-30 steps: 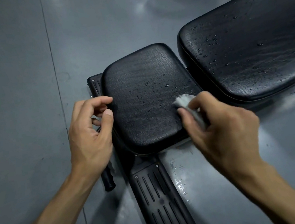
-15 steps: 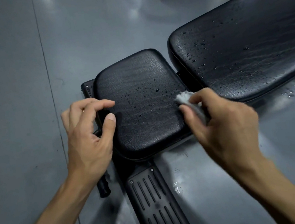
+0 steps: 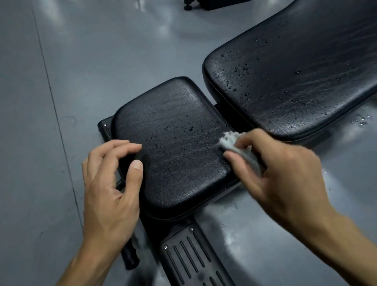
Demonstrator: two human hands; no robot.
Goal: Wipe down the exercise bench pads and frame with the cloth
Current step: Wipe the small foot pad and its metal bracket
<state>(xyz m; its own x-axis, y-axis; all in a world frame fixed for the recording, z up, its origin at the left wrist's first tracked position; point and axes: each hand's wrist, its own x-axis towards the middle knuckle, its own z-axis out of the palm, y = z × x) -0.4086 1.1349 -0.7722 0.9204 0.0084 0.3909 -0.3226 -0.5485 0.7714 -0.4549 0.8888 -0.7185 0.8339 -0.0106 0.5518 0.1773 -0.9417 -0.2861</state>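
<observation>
Right hand (image 3: pixel 280 166) pinches grey cloth (image 3: pixel 239 149) between thumb and curled fingers, cloth pressed on right edge of small seat pad (image 3: pixel 176 149). Left hand (image 3: pixel 109 192) loosely curled, holding nothing; thumb tip at pad's left edge (contact unclear). Water droplets on seat pad and on long back pad (image 3: pixel 306 73), just beside it. Ribbed black frame plate (image 3: pixel 198 270) below seat. Black handle (image 3: pixel 130 255) partly hidden under left wrist. Glossy grey floor (image 3: pixel 13 143).
</observation>
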